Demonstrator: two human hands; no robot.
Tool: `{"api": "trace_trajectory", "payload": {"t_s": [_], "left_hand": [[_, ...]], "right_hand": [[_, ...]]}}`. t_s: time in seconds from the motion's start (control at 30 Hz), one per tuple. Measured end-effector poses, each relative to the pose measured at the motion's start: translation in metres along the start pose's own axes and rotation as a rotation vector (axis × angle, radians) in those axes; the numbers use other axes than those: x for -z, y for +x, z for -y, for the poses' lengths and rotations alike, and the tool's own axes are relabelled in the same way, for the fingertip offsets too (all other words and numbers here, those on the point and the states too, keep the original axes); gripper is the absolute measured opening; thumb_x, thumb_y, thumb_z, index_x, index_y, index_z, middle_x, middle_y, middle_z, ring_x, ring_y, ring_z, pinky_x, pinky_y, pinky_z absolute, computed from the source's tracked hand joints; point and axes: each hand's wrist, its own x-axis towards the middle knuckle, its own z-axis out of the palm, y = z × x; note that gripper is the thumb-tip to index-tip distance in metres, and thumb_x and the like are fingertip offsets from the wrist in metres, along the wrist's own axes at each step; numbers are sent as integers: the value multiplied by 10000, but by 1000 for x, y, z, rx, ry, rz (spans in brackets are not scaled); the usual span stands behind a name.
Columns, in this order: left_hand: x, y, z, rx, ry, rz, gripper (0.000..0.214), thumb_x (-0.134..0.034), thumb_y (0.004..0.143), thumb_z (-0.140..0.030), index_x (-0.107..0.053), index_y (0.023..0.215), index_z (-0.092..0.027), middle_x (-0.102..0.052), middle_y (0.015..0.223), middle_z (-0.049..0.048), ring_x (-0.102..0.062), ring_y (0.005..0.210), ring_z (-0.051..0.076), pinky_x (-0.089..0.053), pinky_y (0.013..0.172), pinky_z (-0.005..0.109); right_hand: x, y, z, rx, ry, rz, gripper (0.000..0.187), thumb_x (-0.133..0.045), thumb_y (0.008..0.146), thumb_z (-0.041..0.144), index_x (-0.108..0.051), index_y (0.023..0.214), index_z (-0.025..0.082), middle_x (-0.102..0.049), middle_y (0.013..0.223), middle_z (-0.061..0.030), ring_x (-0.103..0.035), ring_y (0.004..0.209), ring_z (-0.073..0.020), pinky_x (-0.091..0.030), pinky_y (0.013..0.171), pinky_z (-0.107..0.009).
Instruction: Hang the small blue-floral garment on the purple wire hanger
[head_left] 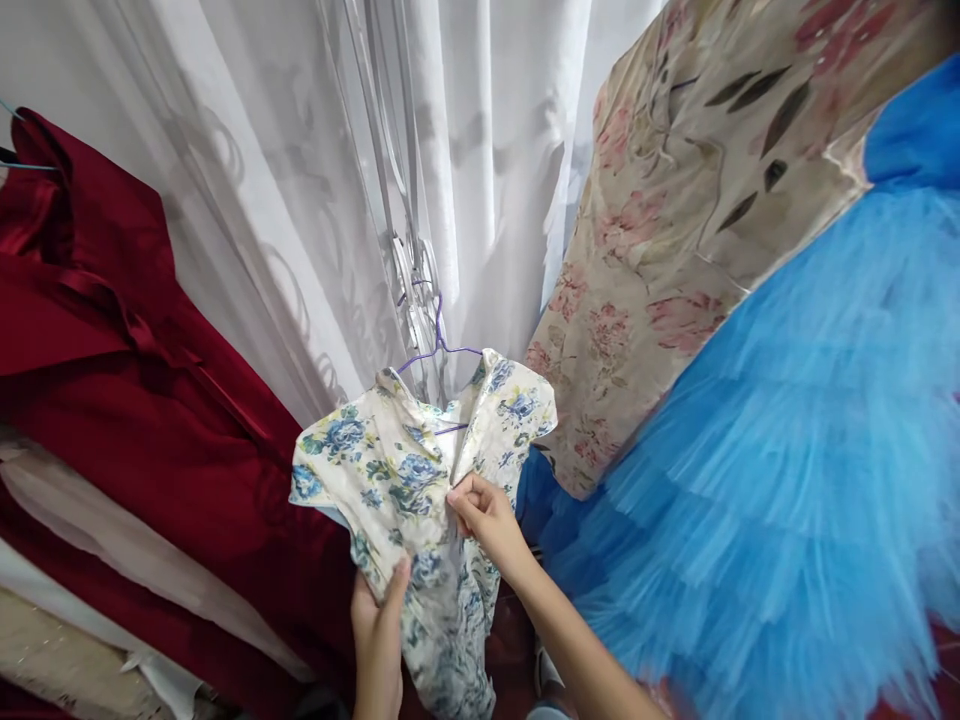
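A white dress with blue flowers point(420, 470) hangs in front of me on a thin purple wire hanger point(440, 340). Its front neckline falls in a deep V with an open slit. My right hand point(480, 512) pinches the fabric edge at the bottom of that slit; whatever small part lies between the fingertips is hidden. Lower down, my left hand point(380, 610) grips the side of the dress, thumb on the front and fingers behind the cloth. The lower part of the dress hangs in folds between my forearms.
White curtains point(247, 150) hang behind, with a metal stand point(409, 190) before them. To the left hangs a dark red dress point(150, 400). On the right are a beige floral garment point(622, 250) and a blue layered tulle dress point(787, 450). A shoe point(550, 670) shows below.
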Motion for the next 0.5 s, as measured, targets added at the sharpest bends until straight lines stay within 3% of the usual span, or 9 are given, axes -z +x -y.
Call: {"api": "trace_trajectory", "payload": {"t_s": [0.07, 0.13, 0.3, 0.37, 0.5], "left_hand": [[-3, 2, -3, -249, 123, -133, 648, -777, 717, -360, -472, 1270, -211, -512, 1387, 131, -474, 1307, 313, -361, 1108, 423], [-17, 2, -7, -446, 212, -177, 616, -760, 733, -317, -463, 1261, -209, -465, 1406, 139, -441, 1318, 293, -352, 1104, 379], [-75, 6, -13, -411, 348, 217, 284, -688, 777, -249, -615, 1048, -201, -659, 1039, 109, -603, 1016, 261, -446, 917, 313], [-88, 13, -9, -466, 403, 276, 41, -621, 823, -240, -625, 857, -216, -649, 835, 64, -607, 843, 227, -452, 817, 286], [-91, 26, 2, -592, 524, 360, 179, -574, 858, -245, -578, 679, -226, -561, 665, 25, -539, 669, 181, -412, 698, 245]], "right_hand": [[5, -5, 2, -66, 50, -12, 270, -631, 805, 414, -515, 677, 207, -509, 408, 59, -347, 349, -86, -242, 409, -223], [10, -10, 5, -134, 81, 2, 206, -631, 782, 354, -564, 676, 190, -520, 403, 53, -337, 344, -81, -217, 394, -220], [20, -16, 13, -224, 91, 83, 161, -655, 743, 295, -621, 659, 163, -529, 391, 45, -324, 330, -65, -191, 379, -214], [25, -12, 19, -238, 92, 91, 182, -672, 745, 315, -638, 667, 155, -522, 383, 46, -305, 321, -62, -176, 373, -217], [34, 16, 51, -215, 174, 68, 181, -704, 723, 307, -653, 663, 144, -473, 374, 63, -256, 327, -46, -137, 375, -219]]}}
